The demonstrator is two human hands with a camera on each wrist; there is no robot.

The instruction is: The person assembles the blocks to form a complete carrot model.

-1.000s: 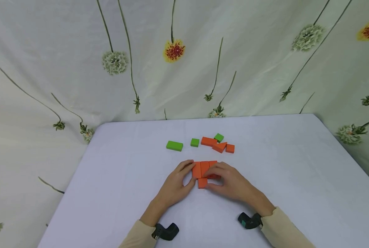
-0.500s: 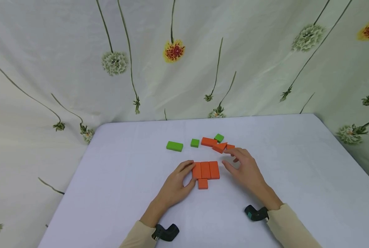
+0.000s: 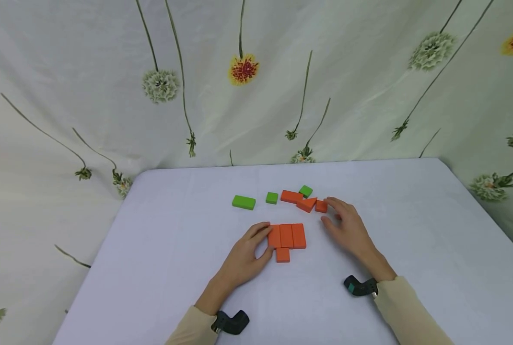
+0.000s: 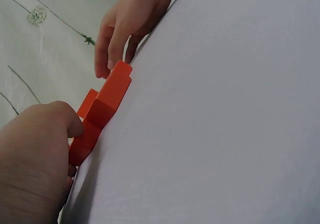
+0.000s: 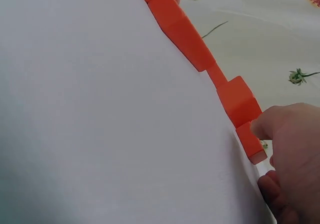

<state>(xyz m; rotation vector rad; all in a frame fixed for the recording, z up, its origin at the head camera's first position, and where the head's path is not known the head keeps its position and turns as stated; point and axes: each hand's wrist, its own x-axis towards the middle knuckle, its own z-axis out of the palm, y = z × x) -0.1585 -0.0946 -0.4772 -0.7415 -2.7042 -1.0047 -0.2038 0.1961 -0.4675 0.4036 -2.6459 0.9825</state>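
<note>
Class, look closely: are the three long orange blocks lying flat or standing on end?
Flat: the three orange blocks lie side by side on the table.

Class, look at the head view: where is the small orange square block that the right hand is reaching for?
The small orange square block lies toward the table's far side, right of the orange triangular block, at the right hand's fingertips.

- The right hand (image 3: 349, 230) leaves the orange block cluster (image 3: 287, 236) and reaches back.
- Its fingertips (image 3: 331, 201) now touch the small orange cube (image 3: 320, 206).
</note>
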